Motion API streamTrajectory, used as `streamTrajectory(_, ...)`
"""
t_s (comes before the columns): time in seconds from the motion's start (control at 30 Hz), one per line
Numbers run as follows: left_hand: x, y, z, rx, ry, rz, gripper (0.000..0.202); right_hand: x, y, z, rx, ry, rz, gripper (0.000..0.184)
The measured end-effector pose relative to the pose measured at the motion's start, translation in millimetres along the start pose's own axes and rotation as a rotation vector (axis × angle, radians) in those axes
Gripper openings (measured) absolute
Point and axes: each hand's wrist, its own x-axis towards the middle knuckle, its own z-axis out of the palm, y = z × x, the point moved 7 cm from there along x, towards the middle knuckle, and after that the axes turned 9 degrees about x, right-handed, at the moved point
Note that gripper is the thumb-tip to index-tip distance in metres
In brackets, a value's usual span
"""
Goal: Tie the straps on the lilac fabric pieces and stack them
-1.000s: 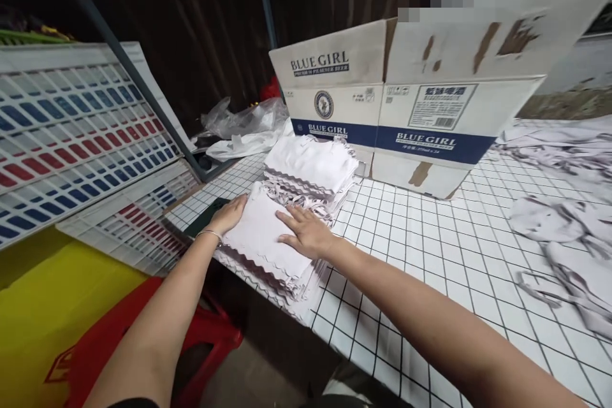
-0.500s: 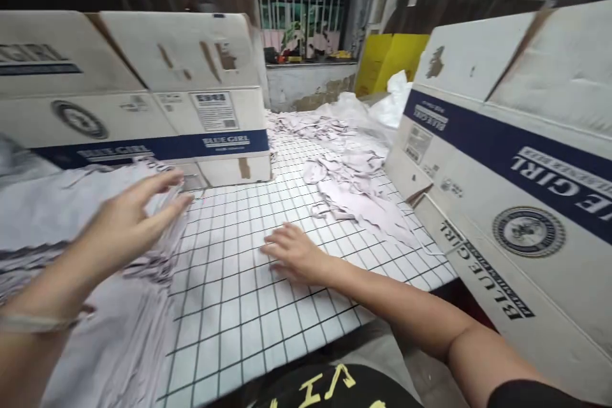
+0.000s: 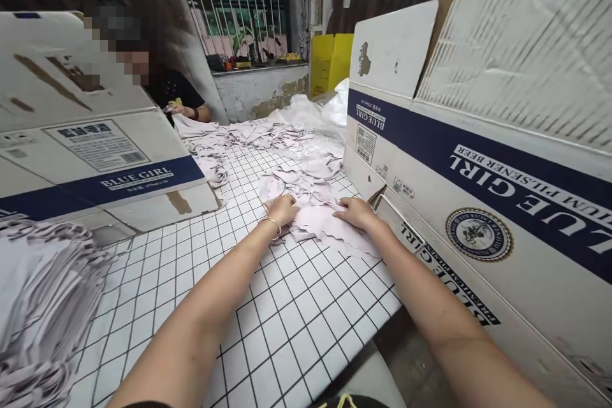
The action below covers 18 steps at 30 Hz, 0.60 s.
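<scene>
Both my arms reach forward over a white grid-patterned table (image 3: 306,306). My left hand (image 3: 282,209), with a thin bracelet on the wrist, rests on the left edge of a pale pink cloth piece with a scalloped edge (image 3: 329,224); its fingers are curled down onto the fabric. My right hand (image 3: 354,211) presses on the same piece from the right, fingers bent on the cloth. Behind it lies a loose heap of similar pale cloth pieces (image 3: 296,153). A tall stack of folded pieces (image 3: 38,306) sits at the near left.
A BLUE GIRL carton (image 3: 95,159) lies at the left and a second, larger one (image 3: 488,159) stands close on the right. Another person in a dark top (image 3: 174,92) works at the far end. A barred window (image 3: 239,6) and a yellow box (image 3: 329,60) are behind.
My view has swung right, away from the folded stack. Both hands have left the stack and bare table and moved forward onto a loose cloth piece by the right carton.
</scene>
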Motion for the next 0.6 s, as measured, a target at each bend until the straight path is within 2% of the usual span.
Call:
streamTrajectory(0.07,-4,-4,-5.7,-0.023,-0.034,-0.054,0.013,1,7,-6,0.031,0.006,0.018,0.020)
streamTrajectory(0.13,-20,-18,-21.5,-0.063,-0.069,-0.105,0.012,-2,8,-15,0.048,0.095,0.012,0.026)
streamTrajectory(0.2,-50,-41,-41.0,-0.135,-0.114,-0.150,0.019,-12,2,-25,0.030,0.229,-0.044,0.040)
streamTrajectory(0.27,-89,-72,-58.2,-0.215,-0.165,-0.207,0.027,-27,-8,-26,0.021,0.299,-0.134,0.045)
streamTrajectory(0.3,-111,-88,-64.6,-0.229,-0.194,-0.236,0.030,-34,-13,-23,0.031,0.276,-0.179,0.041)
streamTrajectory(0.4,-173,-132,-73.1,-0.147,-0.293,-0.273,0.038,-56,-22,-3,0.057,0.094,-0.244,0.024)
streamTrajectory(0.47,-203,-153,-74.0,-0.071,-0.312,-0.284,0.039,-69,-31,8,0.034,0.028,-0.253,0.017)
streamTrajectory(0.53,-222,-163,-75.6,-0.052,-0.254,-0.317,0.039,-85,-49,18,0.036,0.001,-0.294,0.015)
streamTrajectory(0.6,-229,-160,-76.0,-0.158,-0.159,-0.342,0.039,-108,-80,41,0.094,-0.097,-0.411,0.020)
